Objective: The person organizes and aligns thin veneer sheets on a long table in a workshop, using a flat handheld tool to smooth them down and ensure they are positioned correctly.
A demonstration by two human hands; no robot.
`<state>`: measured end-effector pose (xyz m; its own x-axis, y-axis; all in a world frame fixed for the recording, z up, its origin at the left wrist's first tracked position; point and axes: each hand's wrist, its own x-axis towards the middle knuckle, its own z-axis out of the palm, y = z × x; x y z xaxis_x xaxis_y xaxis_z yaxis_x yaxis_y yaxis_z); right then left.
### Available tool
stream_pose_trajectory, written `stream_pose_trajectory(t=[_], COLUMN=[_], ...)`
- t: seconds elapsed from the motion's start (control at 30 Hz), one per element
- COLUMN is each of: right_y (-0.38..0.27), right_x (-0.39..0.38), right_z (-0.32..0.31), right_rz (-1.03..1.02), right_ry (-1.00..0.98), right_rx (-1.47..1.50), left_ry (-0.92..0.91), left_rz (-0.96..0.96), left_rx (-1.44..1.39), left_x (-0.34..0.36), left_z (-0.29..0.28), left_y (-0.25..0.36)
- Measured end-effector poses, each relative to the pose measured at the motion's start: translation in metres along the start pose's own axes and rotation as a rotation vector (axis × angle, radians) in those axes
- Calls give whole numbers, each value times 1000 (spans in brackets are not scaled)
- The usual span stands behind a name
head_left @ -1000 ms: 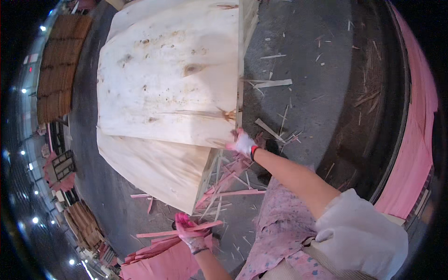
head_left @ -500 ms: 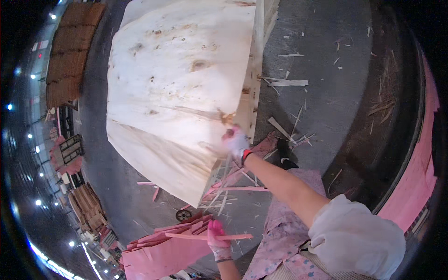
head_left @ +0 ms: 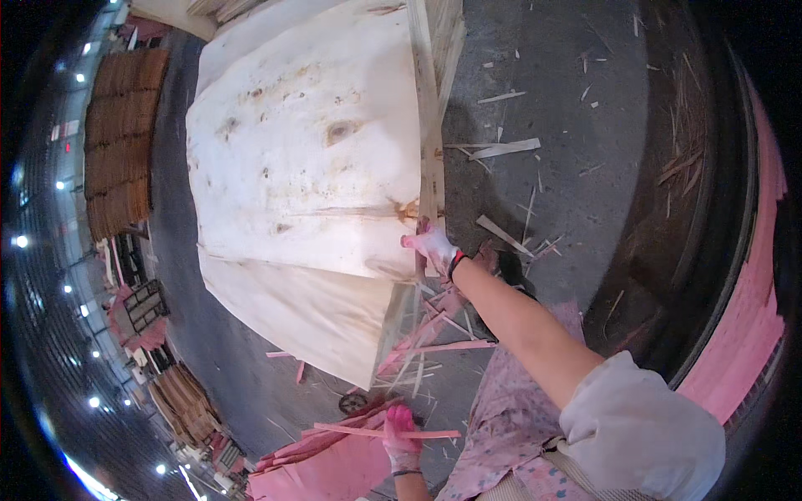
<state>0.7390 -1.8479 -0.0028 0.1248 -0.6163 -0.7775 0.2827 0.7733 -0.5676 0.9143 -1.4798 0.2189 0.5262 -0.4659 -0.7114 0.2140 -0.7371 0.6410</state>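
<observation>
My left hand (head_left: 403,438), in a white glove with pink-stained fingers, is closed around a thin pink strip of wood veneer (head_left: 351,430). It is close to a pile of pink veneer sheets (head_left: 322,474). Farther forward, my right hand (head_left: 433,249), in a similar glove, grips the right edge of a large pale veneer sheet (head_left: 334,184), beside a split brown spot. Some of its fingertips are hidden at the edge. That sheet covers a tall stack, and its near part (head_left: 309,321) slopes down toward me.
Veneer scraps (head_left: 505,149) litter the grey floor right of the stack. Pink and white strips (head_left: 426,334) lie by its near corner, near a small wheel (head_left: 352,403). Brown stacked sheets (head_left: 125,142) stand far left. A long pink sheet (head_left: 735,334) runs along the right side.
My right hand, blurred before, now sits at the pale sheet's edge. The view has shifted, and the top sheet's near edge stands out more distinctly. My left hand still holds the pink strip.
</observation>
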Motion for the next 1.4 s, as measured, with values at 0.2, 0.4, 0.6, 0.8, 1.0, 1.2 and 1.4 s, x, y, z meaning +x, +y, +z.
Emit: stream_pose_trajectory(t=[0.2,0.4,0.6,0.8,1.0,1.2,1.4], right_y=[-36,-76,-69,12,51,66,74], right_x=[-47,-148,-314,-464,-484,-508,-501], right_z=[17,-17,-113,-159,-171,-174,-281], right_rz=[-192,-231,-365,-394,-538,-665,-629], right_ry=[-10,-7,-57,375,323,830,999], right_rx=[-68,-157,157,156,42,-336,-574], left_ry=[61,-51,-148,-405,-674,-431,-809], left_rz=[-64,69,91,-47,107,600,976], left_rx=[-409,-510,-677,-615,-236,-178,-46], left_x=[34,86,169,216,214,113,-121], left_z=[29,29,13,9,23,68,184], left_y=[18,60,93,76,130,276,333])
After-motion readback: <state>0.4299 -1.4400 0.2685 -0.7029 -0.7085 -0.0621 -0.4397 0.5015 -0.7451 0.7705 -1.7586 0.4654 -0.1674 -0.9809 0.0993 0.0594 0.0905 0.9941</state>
